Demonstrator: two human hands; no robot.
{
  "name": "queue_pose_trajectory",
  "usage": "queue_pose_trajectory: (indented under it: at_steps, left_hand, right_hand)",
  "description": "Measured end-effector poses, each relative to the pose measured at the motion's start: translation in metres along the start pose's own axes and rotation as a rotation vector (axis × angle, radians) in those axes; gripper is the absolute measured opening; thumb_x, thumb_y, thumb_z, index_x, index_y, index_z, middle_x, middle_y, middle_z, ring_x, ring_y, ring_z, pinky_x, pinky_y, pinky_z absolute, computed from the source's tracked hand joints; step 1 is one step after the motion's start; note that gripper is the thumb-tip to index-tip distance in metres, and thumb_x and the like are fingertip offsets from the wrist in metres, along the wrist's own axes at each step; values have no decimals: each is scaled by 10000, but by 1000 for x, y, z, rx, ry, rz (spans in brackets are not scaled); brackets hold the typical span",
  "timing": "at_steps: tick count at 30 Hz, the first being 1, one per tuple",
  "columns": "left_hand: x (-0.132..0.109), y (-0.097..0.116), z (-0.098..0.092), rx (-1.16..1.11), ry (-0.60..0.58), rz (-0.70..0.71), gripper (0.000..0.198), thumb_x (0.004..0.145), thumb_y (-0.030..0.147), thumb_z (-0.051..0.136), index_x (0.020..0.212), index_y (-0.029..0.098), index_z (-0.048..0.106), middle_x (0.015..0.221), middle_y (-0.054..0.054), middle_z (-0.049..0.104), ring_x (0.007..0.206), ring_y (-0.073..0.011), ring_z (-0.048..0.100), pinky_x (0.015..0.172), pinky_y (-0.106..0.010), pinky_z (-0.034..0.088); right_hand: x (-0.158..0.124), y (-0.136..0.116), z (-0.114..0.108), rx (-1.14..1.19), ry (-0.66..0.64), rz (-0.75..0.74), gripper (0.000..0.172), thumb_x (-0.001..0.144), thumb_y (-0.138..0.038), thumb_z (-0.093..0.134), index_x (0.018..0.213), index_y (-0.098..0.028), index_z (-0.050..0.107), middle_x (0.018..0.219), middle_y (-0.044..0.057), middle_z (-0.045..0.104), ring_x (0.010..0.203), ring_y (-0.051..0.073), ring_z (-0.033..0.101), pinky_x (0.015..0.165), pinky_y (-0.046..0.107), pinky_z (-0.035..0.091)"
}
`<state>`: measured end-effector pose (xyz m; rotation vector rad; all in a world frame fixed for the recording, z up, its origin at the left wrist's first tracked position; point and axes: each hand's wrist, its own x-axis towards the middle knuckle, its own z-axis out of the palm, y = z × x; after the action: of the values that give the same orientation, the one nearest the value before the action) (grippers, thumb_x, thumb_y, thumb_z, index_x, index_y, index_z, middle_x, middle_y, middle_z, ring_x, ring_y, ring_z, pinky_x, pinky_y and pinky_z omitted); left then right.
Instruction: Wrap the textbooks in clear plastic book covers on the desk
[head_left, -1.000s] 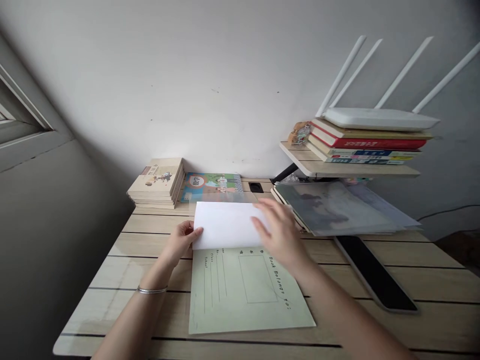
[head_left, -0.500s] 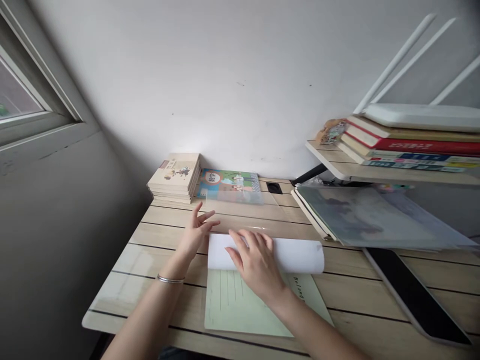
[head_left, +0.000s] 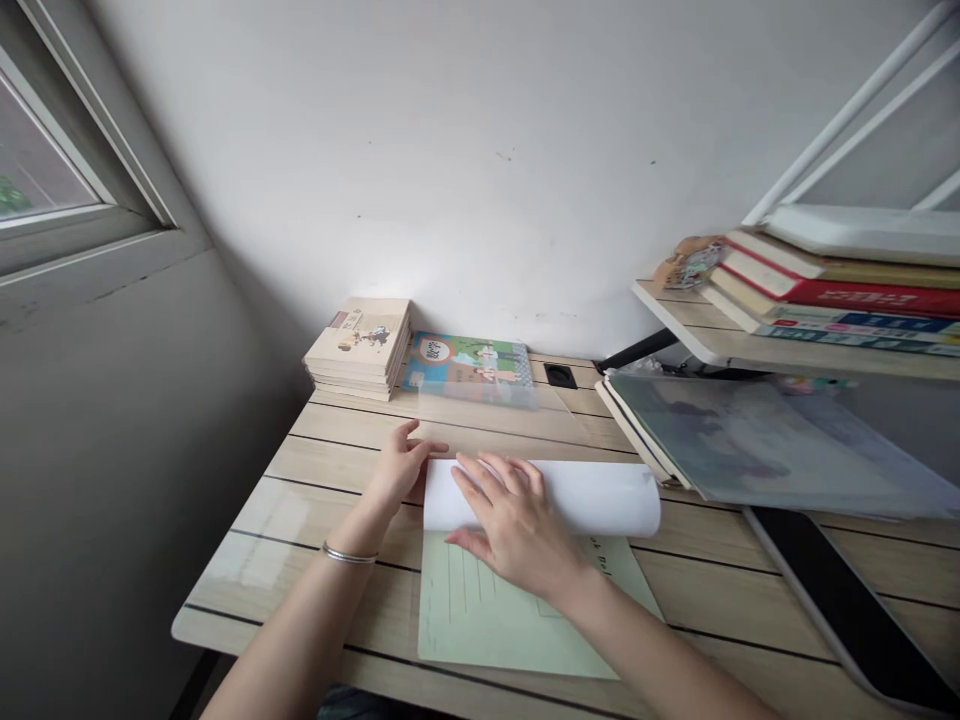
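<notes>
Pale wall (head_left: 465,180) backs the slatted worktop (head_left: 247,565), where one booklet (head_left: 517,635) lies near the front edge, one clear sheet (head_left: 495,415) beyond it. Since a second ago, the right hand (head_left: 517,530) has moved leftward, palm down on the curled white page (head_left: 604,497), fingers spread; the left hand (head_left: 399,472) has unpinched it, fingers apart.

Soft, rather dim daylight fills the room, and the window (head_left: 52,150) at the upper left is its visible source. The wall (head_left: 450,170) is brightest near its middle and turns grey toward the sides; the corner below the window is in deep shadow. Pale glare lies on the left of the counter (head_left: 274,520). The paper (head_left: 592,495) looks very bright. Near the right edge, the router (head_left: 862,232) and the phone (head_left: 840,600) appear stretched and slightly soft.
</notes>
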<state>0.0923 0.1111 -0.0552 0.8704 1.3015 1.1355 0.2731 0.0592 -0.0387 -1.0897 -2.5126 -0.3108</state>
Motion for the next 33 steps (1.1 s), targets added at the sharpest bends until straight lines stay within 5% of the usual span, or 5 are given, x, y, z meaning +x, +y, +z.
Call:
queue_pose_trajectory:
  at_steps: [10, 16, 20, 24, 33]
  left_hand:
    - [6, -6, 3, 48, 28, -6, 363, 698, 152, 589, 1057, 158, 539, 666, 7, 644, 515, -110, 537, 500, -224, 391]
    - [10, -8, 2, -62, -39, 52, 282, 587, 39, 528, 825, 180, 473, 845, -38, 676, 606, -103, 572, 544, -212, 410]
    - [12, -5, -2, -250, -146, 91, 497, 451, -13, 458, 898, 202, 431, 1089, -71, 658, 747, -138, 617, 566, -214, 412]
    - [8, 5, -4, -278, -201, 65, 674, 428, -1, 437, 1070, 205, 451, 1067, -75, 662, 789, -150, 609, 602, -226, 420]
    - [-8, 16, -1, -189, -277, 115, 523, 523, 111, 497, 1029, 241, 493, 894, -12, 645, 746, -151, 592, 517, -198, 376]
  right_hand:
    - [31, 7, 12, -33, 7, 169, 394, 912, -339, 487, 1275, -193, 536, 1291, 129, 556, 1157, 286, 467, 941, 452, 347]
    - [24, -8, 32, 37, 23, 225, 424, 920, -403, 449, 1269, -184, 551, 1281, 127, 565, 1107, 276, 507, 905, 430, 381]
    - [17, -14, 35, 52, 38, 185, 444, 924, -416, 434, 1285, -181, 538, 1314, 118, 546, 1162, 279, 484, 947, 440, 368]
    - [16, -17, 35, 39, 60, 169, 461, 924, -425, 430, 1309, -187, 514, 1351, 113, 519, 1207, 289, 458, 982, 463, 341]
    - [19, -18, 35, 30, 95, 211, 479, 929, -419, 420, 1332, -169, 488, 1403, 118, 467, 1269, 293, 398, 1020, 475, 313]
